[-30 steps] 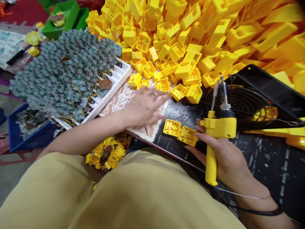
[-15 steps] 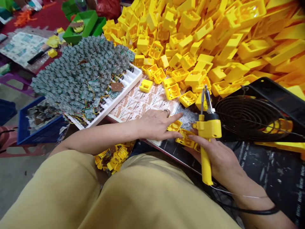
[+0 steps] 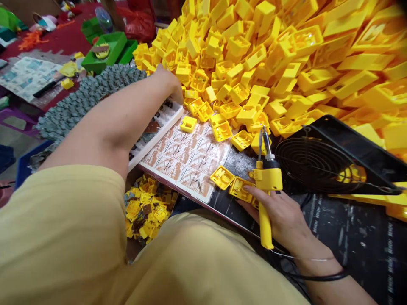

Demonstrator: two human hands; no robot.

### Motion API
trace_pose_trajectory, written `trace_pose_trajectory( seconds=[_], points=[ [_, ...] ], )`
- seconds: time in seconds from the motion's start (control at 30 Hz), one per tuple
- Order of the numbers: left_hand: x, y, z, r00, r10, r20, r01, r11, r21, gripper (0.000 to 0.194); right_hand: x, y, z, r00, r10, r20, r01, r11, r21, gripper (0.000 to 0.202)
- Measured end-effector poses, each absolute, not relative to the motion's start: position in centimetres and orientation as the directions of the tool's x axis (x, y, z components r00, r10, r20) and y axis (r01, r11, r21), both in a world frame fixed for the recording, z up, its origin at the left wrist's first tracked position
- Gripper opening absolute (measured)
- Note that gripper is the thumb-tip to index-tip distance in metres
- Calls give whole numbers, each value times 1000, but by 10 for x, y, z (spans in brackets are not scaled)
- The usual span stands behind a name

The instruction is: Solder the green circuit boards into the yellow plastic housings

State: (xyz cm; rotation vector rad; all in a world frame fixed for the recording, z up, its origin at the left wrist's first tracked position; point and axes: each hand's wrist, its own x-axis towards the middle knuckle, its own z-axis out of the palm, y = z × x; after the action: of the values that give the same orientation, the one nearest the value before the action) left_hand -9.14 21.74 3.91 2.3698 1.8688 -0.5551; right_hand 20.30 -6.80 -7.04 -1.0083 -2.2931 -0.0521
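Observation:
My right hand [image 3: 284, 214] is closed around a yellow soldering gun [image 3: 265, 216], its metal tip pointing up and away from me. The thumb and fingers of that same hand also rest on an open yellow plastic case [image 3: 241, 189] at the table's front edge. The case's other half [image 3: 222, 177] lies just left of it, inner side up. My left hand [image 3: 165, 78] reaches across the white foam tray [image 3: 159, 135] to its far right end, beside the heap of grey circuit modules [image 3: 95, 91]. Its fingers are hidden behind the wrist.
A large pile of yellow cases [image 3: 241, 55] covers the back and right. A black fan [image 3: 318, 161] with a wire grille stands right of the soldering gun. Below the table edge is a container of yellow parts [image 3: 149, 212]. Green boxes [image 3: 108, 51] sit at the back left.
My left hand has left the yellow case and swung up and left over the foam tray. My right hand still holds the soldering gun at the case. The view has shifted slightly.

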Motion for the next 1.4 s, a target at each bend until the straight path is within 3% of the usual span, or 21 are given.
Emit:
trace_pose_trajectory(
  seconds=[0.1,0.17,0.3,0.47,0.53,0.63,0.7,0.8,0.9,0.97,1.07,1.2,1.3,1.4],
  points=[
    [-83,224,44,-54,890,-452,908,-145,-393,34,204,-67,-72,-504,658,559,684,700,-206,32],
    [-83,224,47,-107,877,-469,880,-136,-456,37,204,-67,-73,-507,655,560,679,704,-209,33],
    [-88,214,43,-77,928,-364,877,-111,-468,40,204,-66,-71,-514,642,568,661,719,-215,32],
    [-106,177,32,6,988,-152,927,-62,-369,36,203,-66,-69,-502,638,584,664,717,-213,31],
    [-117,165,33,33,998,-45,972,-43,-229,43,203,-66,-68,-506,634,586,661,721,-209,31],
    [-131,157,38,31,992,126,981,-54,186,53,202,-66,-67,-505,630,590,662,721,-204,31],
    [-132,150,42,71,981,182,881,-147,449,56,201,-66,-67,-499,632,593,669,716,-200,31],
    [-123,130,44,248,961,121,660,-259,705,50,202,-66,-68,-499,635,590,674,712,-196,31],
    [-110,104,46,480,872,-97,567,-224,793,42,205,-67,-70,-503,649,570,679,705,-204,34],
    [-101,89,45,622,724,-298,637,-247,730,34,207,-68,-68,-503,667,550,681,697,-222,38],
    [-86,70,37,683,514,-519,730,-501,465,22,205,-71,-60,-492,693,527,680,684,-264,45],
    [-63,48,18,668,560,-490,675,-733,82,18,184,-70,-47,-463,728,506,688,655,-312,47],
    [-56,39,9,646,610,-459,686,-727,0,22,161,-62,-47,-473,727,498,707,650,-278,46],
    [-57,37,10,615,636,-466,721,-693,7,23,152,-56,-54,-489,729,479,712,651,-264,33]
  ],
)
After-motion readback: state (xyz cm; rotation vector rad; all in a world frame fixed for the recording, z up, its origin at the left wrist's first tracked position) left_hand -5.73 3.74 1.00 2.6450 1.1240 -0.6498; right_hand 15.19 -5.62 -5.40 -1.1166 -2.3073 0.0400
